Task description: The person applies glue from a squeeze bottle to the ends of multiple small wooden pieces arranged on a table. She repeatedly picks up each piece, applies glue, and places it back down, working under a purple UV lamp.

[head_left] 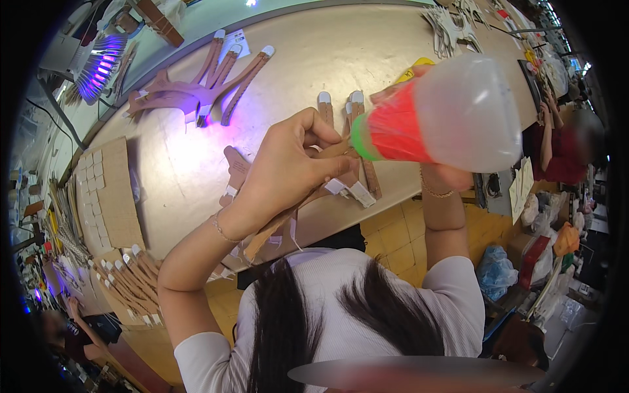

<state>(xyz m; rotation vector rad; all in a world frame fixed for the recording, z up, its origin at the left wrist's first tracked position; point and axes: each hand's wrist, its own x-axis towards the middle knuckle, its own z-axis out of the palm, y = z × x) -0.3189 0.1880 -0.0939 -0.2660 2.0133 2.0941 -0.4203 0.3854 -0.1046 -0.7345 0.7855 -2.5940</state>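
Observation:
My left hand (282, 164) is closed in a pinch on a brown leather-like strap piece (327, 152) over the table's near part. Behind the clear plastic squeeze bottle (468, 111), my right hand (453, 175) is wrapped round it, mostly hidden. The bottle lies tilted on its side, with a red band in its middle and a green end (360, 137) close to the strap at my left fingertips. Whether they touch I cannot tell. More brown straps with white tips (356, 98) and white tabs lie under and beside my left hand.
A bunch of brown straps (203, 92) lies at the far left under a purple-glowing lamp (103, 69). At left are a cardboard sheet (121, 193) and a strap pile (128, 285). Pale cut pieces (452, 29) lie far right. Other people sit at both sides.

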